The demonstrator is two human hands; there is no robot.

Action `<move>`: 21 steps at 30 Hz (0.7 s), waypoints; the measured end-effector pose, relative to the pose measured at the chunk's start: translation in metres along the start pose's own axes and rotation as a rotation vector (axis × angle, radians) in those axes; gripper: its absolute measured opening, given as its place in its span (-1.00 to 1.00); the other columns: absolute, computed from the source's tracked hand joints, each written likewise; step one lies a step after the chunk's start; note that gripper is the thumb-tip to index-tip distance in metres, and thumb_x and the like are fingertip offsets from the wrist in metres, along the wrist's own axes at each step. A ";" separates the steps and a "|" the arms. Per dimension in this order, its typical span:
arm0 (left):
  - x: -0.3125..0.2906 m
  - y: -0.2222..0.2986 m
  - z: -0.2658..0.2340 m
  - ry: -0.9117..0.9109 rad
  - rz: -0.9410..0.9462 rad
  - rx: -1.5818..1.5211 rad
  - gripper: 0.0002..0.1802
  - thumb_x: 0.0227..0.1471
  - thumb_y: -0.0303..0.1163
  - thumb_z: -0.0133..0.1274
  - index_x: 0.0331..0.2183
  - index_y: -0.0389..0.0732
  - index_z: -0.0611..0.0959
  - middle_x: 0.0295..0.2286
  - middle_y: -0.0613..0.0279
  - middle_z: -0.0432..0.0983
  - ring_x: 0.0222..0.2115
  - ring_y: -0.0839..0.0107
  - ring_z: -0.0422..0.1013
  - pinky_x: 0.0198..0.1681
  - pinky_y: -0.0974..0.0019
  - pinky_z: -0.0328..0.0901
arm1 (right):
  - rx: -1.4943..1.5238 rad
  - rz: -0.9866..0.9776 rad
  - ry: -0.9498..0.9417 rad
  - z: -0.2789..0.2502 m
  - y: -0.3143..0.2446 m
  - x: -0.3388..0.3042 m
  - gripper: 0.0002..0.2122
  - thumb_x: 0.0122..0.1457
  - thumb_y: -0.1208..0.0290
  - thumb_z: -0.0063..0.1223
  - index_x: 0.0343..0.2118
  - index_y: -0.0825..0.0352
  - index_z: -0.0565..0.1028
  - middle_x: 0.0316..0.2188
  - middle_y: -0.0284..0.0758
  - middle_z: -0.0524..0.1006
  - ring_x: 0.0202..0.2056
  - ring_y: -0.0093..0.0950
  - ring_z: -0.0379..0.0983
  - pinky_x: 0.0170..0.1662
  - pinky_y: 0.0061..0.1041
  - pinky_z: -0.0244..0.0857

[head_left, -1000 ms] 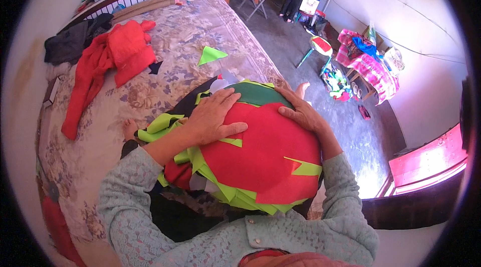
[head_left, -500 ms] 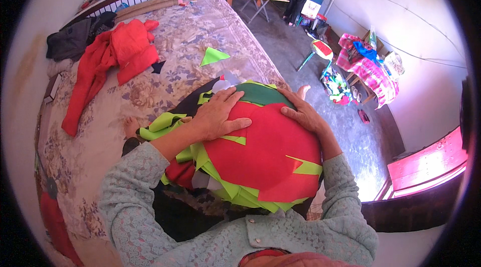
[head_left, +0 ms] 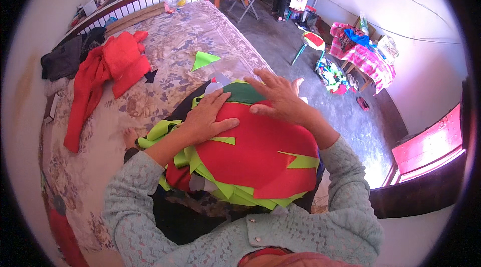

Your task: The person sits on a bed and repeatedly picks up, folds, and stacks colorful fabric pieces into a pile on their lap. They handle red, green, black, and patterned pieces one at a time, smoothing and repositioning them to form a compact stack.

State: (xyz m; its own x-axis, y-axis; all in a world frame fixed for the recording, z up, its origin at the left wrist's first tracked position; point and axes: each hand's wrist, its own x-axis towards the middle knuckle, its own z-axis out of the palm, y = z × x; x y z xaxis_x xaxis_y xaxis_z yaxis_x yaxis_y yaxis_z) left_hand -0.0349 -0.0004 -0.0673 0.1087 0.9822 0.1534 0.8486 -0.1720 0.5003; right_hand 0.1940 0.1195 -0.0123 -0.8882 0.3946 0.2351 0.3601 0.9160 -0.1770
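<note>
The layered pile of cloth pieces (head_left: 250,139) lies across our lap over the bed (head_left: 200,34), and we judge it light for its bulk, soft and hardly fragile, though its loose layers look likely to slide over one another. Our left hand (head_left: 204,119) rests flattened on the left side of the red cloth (head_left: 265,166), fingers extended and gripping nothing; our right hand (head_left: 284,100) is spread too, over the far side by the dark green cloth (head_left: 239,93), with nothing grasped, and we cannot tell whether its palm touches. The red cloth looks thin and pliable, so a pinch at its edge probably lifts that layer alone, while the lime-green pieces (head_left: 228,192) jutting out along the near rim offer handy single grips. For the whole pile, we do better with palms at opposite sides, pressing inward so the slack corners cannot slip away
</note>
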 end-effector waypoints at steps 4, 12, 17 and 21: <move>0.000 0.004 -0.002 0.001 0.012 -0.015 -0.08 0.00 0.19 -0.01 0.20 -0.26 0.20 0.20 -0.09 0.03 0.22 0.05 0.02 0.25 0.17 -0.05 | 0.086 -0.022 -0.090 0.024 -0.002 0.002 -0.28 0.14 -0.26 -0.20 0.24 0.14 0.17 0.24 -0.11 0.13 0.26 -0.13 0.02 0.21 0.13 -0.15; -0.001 0.015 -0.013 -0.057 -0.057 0.059 -0.05 -0.02 0.27 -0.06 0.18 -0.26 0.24 0.19 -0.11 0.06 0.23 0.02 -0.01 0.24 -0.10 -0.17 | 0.106 -0.014 -0.066 0.028 0.004 -0.004 -0.29 0.14 -0.26 -0.21 0.23 0.15 0.19 0.23 -0.10 0.15 0.26 -0.13 0.02 0.22 0.09 -0.15; -0.009 0.021 -0.021 0.097 0.090 0.278 -0.06 -0.04 0.27 -0.04 0.15 -0.27 0.27 0.19 -0.11 0.03 0.24 -0.02 -0.06 0.23 -0.15 -0.27 | 0.090 -0.014 -0.050 0.031 0.005 -0.004 -0.29 0.14 -0.27 -0.23 0.23 0.14 0.19 0.22 -0.09 0.16 0.25 -0.12 0.04 0.22 0.08 -0.15; -0.017 0.042 -0.022 0.089 0.250 0.324 -0.03 -0.05 0.27 -0.03 0.15 -0.31 0.26 0.19 -0.13 0.02 0.23 -0.04 -0.07 0.24 -0.14 -0.25 | 0.093 -0.012 -0.048 0.031 0.004 -0.004 -0.29 0.14 -0.27 -0.22 0.23 0.14 0.19 0.22 -0.10 0.16 0.24 -0.12 0.05 0.21 0.07 -0.14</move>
State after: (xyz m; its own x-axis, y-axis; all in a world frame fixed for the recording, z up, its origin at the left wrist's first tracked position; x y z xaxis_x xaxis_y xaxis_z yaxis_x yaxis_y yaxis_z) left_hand -0.0129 -0.0261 -0.0299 0.2987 0.9006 0.3159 0.9225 -0.3572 0.1462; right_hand 0.1899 0.1195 -0.0439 -0.9056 0.3781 0.1923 0.3237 0.9090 -0.2626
